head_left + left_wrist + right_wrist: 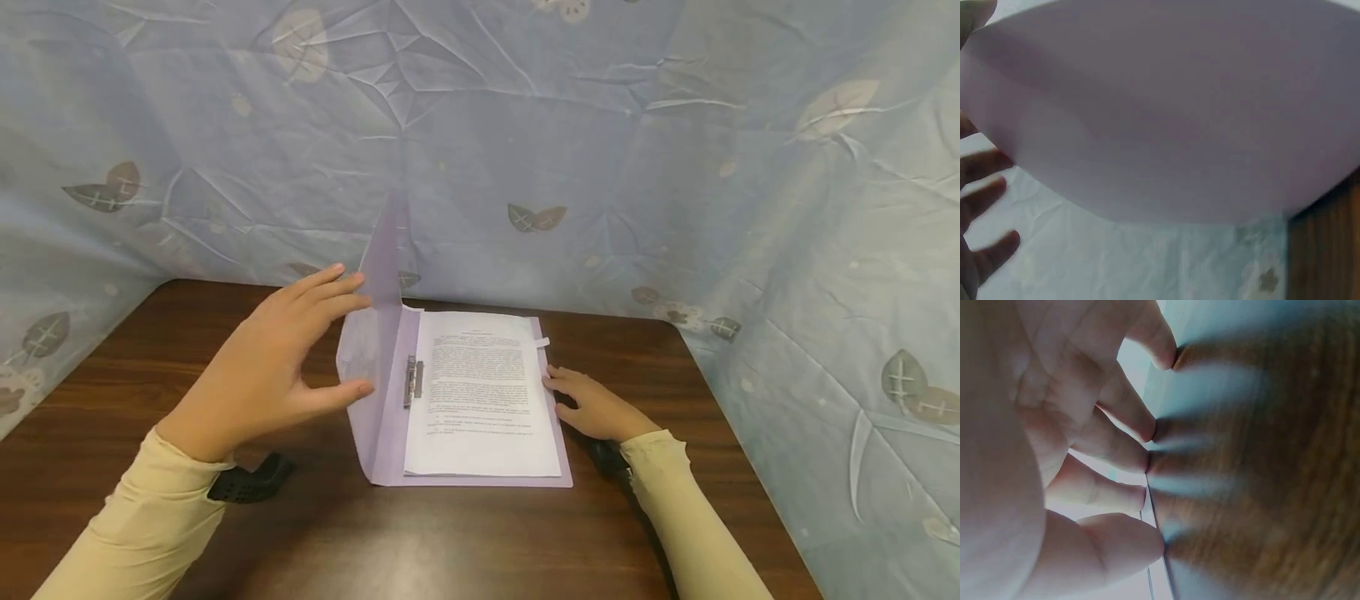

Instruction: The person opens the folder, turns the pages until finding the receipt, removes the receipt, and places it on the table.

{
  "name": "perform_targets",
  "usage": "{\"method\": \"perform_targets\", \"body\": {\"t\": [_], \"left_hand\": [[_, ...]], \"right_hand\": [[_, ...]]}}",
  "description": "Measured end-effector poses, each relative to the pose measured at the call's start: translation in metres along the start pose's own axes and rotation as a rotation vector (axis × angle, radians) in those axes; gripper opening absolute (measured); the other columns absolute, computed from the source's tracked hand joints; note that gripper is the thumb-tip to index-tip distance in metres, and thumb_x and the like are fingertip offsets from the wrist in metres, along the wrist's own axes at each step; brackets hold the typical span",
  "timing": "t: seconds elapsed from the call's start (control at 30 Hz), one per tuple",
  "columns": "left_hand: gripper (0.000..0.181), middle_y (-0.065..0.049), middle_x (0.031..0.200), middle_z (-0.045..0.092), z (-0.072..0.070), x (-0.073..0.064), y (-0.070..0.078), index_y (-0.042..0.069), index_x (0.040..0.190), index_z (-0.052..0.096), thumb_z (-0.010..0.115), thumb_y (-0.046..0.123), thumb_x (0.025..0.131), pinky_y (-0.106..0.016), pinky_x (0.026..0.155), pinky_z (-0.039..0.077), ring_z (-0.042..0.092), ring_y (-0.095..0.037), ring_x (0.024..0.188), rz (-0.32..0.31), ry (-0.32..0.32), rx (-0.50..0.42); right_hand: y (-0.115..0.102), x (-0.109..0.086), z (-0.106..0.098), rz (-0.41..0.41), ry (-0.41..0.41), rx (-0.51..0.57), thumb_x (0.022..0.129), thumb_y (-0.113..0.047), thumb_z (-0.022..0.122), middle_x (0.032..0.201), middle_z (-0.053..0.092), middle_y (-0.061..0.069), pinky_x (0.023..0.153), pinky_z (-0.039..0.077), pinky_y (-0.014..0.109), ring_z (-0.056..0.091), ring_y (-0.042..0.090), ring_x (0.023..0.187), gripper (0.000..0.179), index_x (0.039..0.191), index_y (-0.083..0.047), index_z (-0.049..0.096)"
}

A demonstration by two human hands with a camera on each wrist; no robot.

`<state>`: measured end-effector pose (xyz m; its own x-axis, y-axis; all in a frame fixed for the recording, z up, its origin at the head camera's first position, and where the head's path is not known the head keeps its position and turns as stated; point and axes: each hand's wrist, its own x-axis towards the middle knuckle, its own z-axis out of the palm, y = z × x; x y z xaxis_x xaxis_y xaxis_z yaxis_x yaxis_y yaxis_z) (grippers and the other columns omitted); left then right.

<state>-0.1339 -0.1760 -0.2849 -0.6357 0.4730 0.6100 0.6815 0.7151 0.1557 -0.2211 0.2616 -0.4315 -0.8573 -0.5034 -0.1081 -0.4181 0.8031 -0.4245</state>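
Note:
A lilac clip folder (471, 481) lies on the table with its cover (386, 283) standing up on the left. Printed sheets (480, 442) lie inside, beside a metal clip (410, 382) along the spine. My left hand (277, 367) is at the outer edge of the cover, thumb and fingers spread apart. In the left wrist view the cover (1166, 112) fills most of the picture, with fingertips (997, 250) right by its edge. At the folder's right edge rests my right hand (600, 406); its fingertips (1147, 431) reach down to the wood there.
The dark wooden table (450, 542) has rounded far corners. A pale blue patterned cloth (480, 150) hangs behind it and along the sides. Black wrist devices sit below both hands, the left one (251, 481) just over the tabletop. A small white tab (542, 342) sticks out from the sheets' right side.

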Motion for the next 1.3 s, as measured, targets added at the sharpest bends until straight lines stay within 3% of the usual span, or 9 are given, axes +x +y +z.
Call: {"method": "perform_targets", "body": {"t": [0.17,0.3,0.4,0.53,0.73,0.9,1.03,1.13,1.3], "left_hand": [[0.084,-0.021,0.141,0.059,-0.021,-0.007,0.017,0.015,0.148,0.057,0.081,0.057,0.079,-0.065,0.115,0.030,0.043,-0.043,0.142,-0.100,-0.038,0.178],[0.070,-0.030,0.135,0.060,-0.027,-0.008,0.028,0.008,0.134,0.067,0.090,0.037,0.075,-0.066,0.119,0.021,0.043,-0.048,0.139,-0.131,-0.073,0.323],[0.068,-0.031,0.136,0.060,-0.029,-0.011,0.029,0.005,0.126,0.071,0.097,0.022,0.066,-0.064,0.122,0.014,0.041,-0.047,0.141,-0.131,-0.093,0.399],[0.069,-0.033,0.138,0.058,-0.026,-0.017,0.024,0.004,0.125,0.071,0.097,0.018,0.063,-0.061,0.125,0.005,0.036,-0.048,0.145,-0.147,-0.185,0.461],[0.069,-0.029,0.112,0.066,-0.014,-0.026,0.017,0.002,0.117,0.073,0.099,0.029,0.058,-0.064,0.120,0.017,0.052,-0.049,0.125,-0.204,-0.303,0.528],[0.069,-0.028,0.094,0.062,-0.006,-0.038,0.003,0.000,0.110,0.071,0.098,0.037,0.058,-0.072,0.094,0.039,0.060,-0.053,0.099,-0.316,-0.371,0.472],[0.080,-0.034,0.113,0.061,0.009,-0.045,-0.013,-0.002,0.123,0.068,0.094,0.045,0.065,-0.075,0.085,0.042,0.058,-0.059,0.105,-0.402,-0.493,0.372],[0.077,-0.036,0.123,0.059,0.025,-0.047,-0.031,-0.002,0.127,0.067,0.091,0.045,0.070,-0.075,0.084,0.044,0.056,-0.059,0.111,-0.405,-0.542,0.306],[0.058,-0.029,0.109,0.063,0.051,-0.045,-0.062,-0.002,0.115,0.070,0.086,0.039,0.078,-0.069,0.075,0.051,0.061,-0.053,0.100,-0.374,-0.573,0.244]], "right_hand": [[0.004,-0.001,0.000,-0.010,0.004,0.001,0.101,-0.012,0.058,0.165,0.032,0.022,0.121,0.024,0.063,0.027,0.044,0.153,0.054,0.152,0.004,0.047],[0.007,-0.002,0.000,-0.005,0.008,0.006,0.102,-0.013,0.058,0.166,0.031,0.020,0.122,0.023,0.062,0.026,0.043,0.153,0.055,0.153,0.003,0.046],[0.009,-0.002,0.002,-0.007,0.000,0.005,0.102,-0.013,0.057,0.166,0.031,0.020,0.122,0.022,0.063,0.026,0.043,0.154,0.055,0.154,0.002,0.045],[0.009,-0.002,0.003,-0.003,-0.002,0.007,0.102,-0.014,0.057,0.166,0.031,0.019,0.122,0.022,0.062,0.025,0.042,0.154,0.056,0.154,0.002,0.045],[0.008,-0.002,0.001,-0.007,0.007,-0.011,0.102,-0.015,0.058,0.166,0.031,0.019,0.123,0.022,0.061,0.025,0.042,0.154,0.055,0.153,0.002,0.045],[0.008,-0.003,0.001,0.006,0.007,-0.004,0.102,-0.015,0.058,0.166,0.031,0.018,0.123,0.021,0.061,0.025,0.041,0.155,0.055,0.154,0.001,0.045],[0.009,-0.003,0.001,0.006,0.010,-0.001,0.101,-0.015,0.058,0.166,0.032,0.019,0.123,0.022,0.061,0.026,0.042,0.154,0.056,0.153,0.001,0.046],[0.008,-0.002,0.000,0.005,0.011,0.000,0.101,-0.015,0.058,0.166,0.032,0.020,0.122,0.023,0.061,0.027,0.042,0.154,0.056,0.153,0.001,0.046],[0.006,-0.003,0.000,0.006,0.006,0.011,0.101,-0.015,0.058,0.166,0.032,0.020,0.123,0.021,0.061,0.026,0.041,0.154,0.056,0.153,0.001,0.046]]}}
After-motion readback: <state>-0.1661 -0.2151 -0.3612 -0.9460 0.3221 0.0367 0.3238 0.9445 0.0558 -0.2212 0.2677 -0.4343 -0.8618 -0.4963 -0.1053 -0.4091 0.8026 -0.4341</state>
